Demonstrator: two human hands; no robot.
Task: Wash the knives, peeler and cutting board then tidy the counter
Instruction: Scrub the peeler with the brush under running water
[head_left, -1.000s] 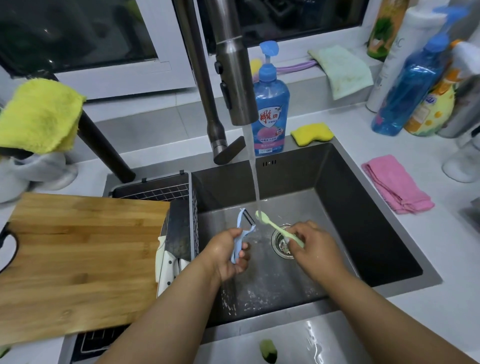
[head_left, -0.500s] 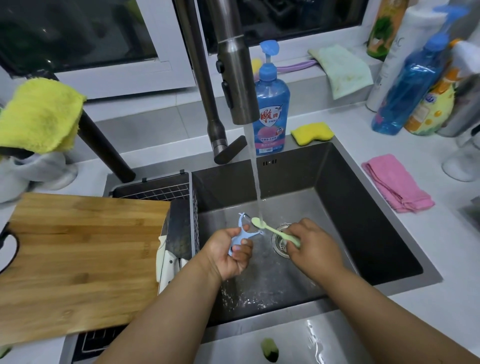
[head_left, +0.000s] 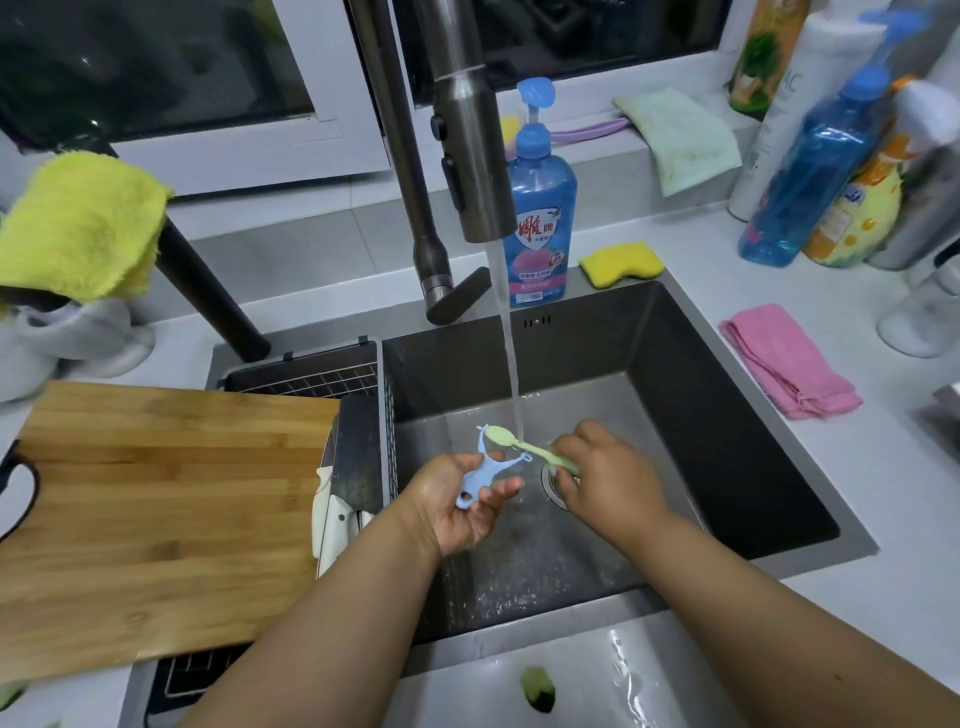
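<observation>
Both busy mid-sink (head_left: 727, 395): left hand (head_left: 457, 499) grips peeler (head_left: 485, 467), right hand (head_left: 608, 473) grips brush (head_left: 524, 447).

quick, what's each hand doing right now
Left hand: holding the blue peeler by its handle.
Right hand: gripping the green brush, its head against the peeler.

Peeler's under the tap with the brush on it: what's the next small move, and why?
Probably drag the green brush across the blade end of the blue peeler. The left hand holds the peeler beside the water stream; the right hand has the bristles on it already.
</observation>
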